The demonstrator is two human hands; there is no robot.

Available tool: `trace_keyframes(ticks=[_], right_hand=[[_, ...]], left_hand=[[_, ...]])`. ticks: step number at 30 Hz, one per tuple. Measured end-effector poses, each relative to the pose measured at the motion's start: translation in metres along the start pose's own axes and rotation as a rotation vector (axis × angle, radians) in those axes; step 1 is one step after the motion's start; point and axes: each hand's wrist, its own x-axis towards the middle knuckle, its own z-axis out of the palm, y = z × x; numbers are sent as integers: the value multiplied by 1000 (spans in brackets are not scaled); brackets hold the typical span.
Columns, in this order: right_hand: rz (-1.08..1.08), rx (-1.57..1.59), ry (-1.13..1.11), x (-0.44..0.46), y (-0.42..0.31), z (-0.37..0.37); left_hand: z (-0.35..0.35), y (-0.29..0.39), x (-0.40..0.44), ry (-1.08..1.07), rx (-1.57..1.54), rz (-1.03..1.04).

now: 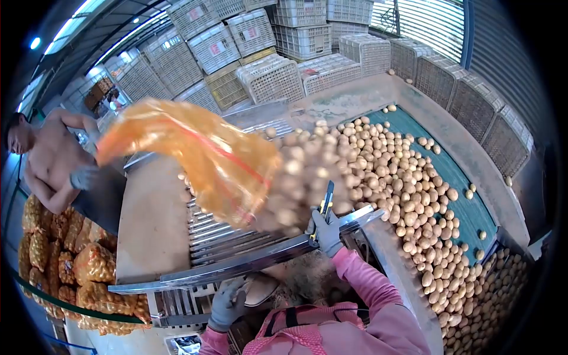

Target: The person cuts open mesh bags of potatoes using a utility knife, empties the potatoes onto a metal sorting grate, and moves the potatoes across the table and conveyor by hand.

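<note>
My right hand (327,233), in a grey glove, is closed around a yellow and black cutter (324,208) at the metal rail. My left hand (227,305), also gloved, is near my lap below the rail, its fingers curled; whether it holds anything is hidden. An orange mesh bag (195,151), blurred, stretches over the metal roller table (213,247) beyond the rail. Potatoes (302,171) tumble in a blur from its right end and join the pile (402,183) at the right.
A co-worker (65,154) with grey gloves stands at the far left. Full mesh bags (94,263) are stacked below. A green conveyor belt (467,207) runs under the potatoes at the right. Plastic crates (272,77) line the back.
</note>
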Motion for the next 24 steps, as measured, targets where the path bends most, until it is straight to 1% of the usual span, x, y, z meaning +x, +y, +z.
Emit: trace_keyframes(ticks=[2,4,6,8,9,11,13,15,17,19,20,22,23,24], right_hand=[[-13,4,-9,9,11,-8],[-92,-118,-27,15,20,-11],[-79,-99,-22,16,18,-9],[-89,-150,22,18,16,-8],[-85,-177,46,19,15,-8],[-92,-193,77,23,16,-7],[-96,-189,103,25,14,-5],[-113,-194,110,31,18,-10],[-130,-186,107,33,17,-8],[-140,-186,121,35,18,-6],[-155,-186,137,37,20,-8],[-192,-209,158,43,25,-11],[-197,-196,168,44,26,-9],[-202,-184,176,44,27,-6]], left_hand=[[-8,-7,9,14,-19,7],[-18,-24,12,122,96,17],[-32,-37,20,117,76,-2],[-45,-62,25,152,167,32],[-54,-72,30,153,154,36],[-75,-93,47,198,311,79],[-94,-121,68,186,442,3],[-105,-159,93,182,436,37],[-108,-195,124,174,423,85],[-100,-229,158,92,506,11],[-92,-249,174,83,483,42],[-73,-294,212,133,536,-7],[-63,-317,230,112,567,-87],[-54,-337,245,102,544,-52]])
